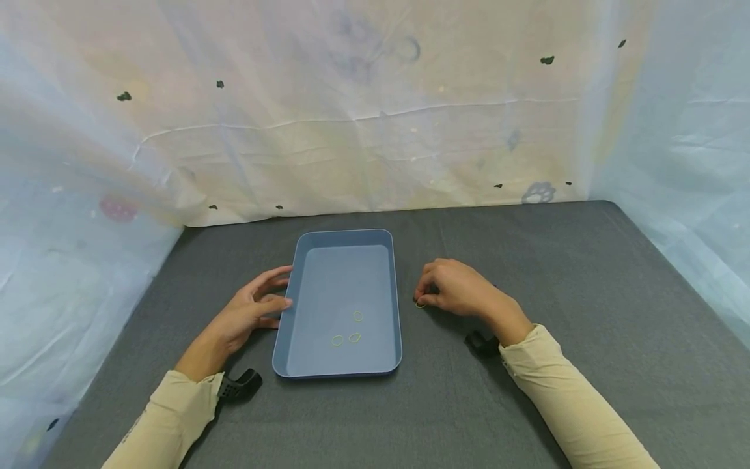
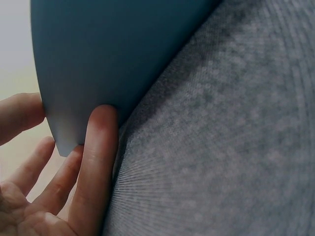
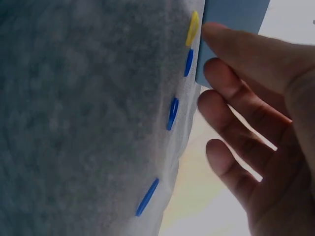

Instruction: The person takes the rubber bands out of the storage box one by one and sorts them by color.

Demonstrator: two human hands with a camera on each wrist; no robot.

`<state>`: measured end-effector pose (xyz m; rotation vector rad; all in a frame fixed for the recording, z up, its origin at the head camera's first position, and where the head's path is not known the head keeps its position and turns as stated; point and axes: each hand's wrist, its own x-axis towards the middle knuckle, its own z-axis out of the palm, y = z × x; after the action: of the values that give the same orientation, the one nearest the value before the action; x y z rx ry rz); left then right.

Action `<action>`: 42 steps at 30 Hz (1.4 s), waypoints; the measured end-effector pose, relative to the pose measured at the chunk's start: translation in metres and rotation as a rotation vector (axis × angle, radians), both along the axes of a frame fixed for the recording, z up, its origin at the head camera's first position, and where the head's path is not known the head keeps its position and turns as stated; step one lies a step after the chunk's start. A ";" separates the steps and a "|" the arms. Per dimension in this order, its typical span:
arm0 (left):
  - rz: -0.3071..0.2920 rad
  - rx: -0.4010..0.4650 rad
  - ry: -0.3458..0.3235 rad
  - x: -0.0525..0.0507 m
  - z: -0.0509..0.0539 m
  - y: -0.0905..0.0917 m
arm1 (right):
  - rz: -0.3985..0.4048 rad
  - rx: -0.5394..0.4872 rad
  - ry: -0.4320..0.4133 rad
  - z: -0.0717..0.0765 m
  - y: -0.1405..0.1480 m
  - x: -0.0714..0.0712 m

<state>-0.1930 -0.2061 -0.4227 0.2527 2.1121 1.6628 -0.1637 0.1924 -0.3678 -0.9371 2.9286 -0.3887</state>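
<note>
The likeliest slip is at the right hand (image 1: 454, 286): the yellow band (image 3: 192, 28) is so thin, and lies so low on the grey tabletop (image 1: 527, 260), that fingertips could skid over it or flick it toward the tabletop's right edge. The blue bands (image 3: 173, 114) add a risk — one appears to meet the end of the yellow band, so both could come up together. The tray (image 1: 346, 280) might also shift if the left hand (image 1: 249, 312) pressed hard on its smooth side, sliding the three yellow loops (image 1: 354, 338) inside.

The right hand is bunched narrow; whether it pinches the yellow band I cannot tell, as the right wrist view shows only a digit's tip just beside it. The left hand is spread wide, its fingers fairly straight, touching the tray's left side.

The yellow band lies between the tray and the tabletop's right edge, far nearer the tray. It looks like a small, bright, slender loop, seen almost edge-on up close; three blue bands of similar shape trail off in a loose line. The tray is shallow, dusty blue and round-cornered — nearer the tabletop's left edge than its right — with its yellow loops toward the near end.
</note>
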 end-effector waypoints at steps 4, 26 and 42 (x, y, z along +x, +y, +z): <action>-0.003 0.002 -0.004 0.000 0.000 0.001 | -0.012 -0.045 -0.028 0.003 0.002 0.001; -0.024 0.001 -0.002 -0.005 -0.002 -0.001 | -0.018 -0.205 -0.095 0.022 -0.004 0.005; -0.033 0.003 0.004 -0.005 -0.001 -0.002 | 0.112 -0.222 -0.148 0.035 -0.043 -0.008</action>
<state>-0.1976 -0.2080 -0.4237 0.2909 2.0975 1.6481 -0.1721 0.1490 -0.3331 -1.0413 2.7257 -0.7534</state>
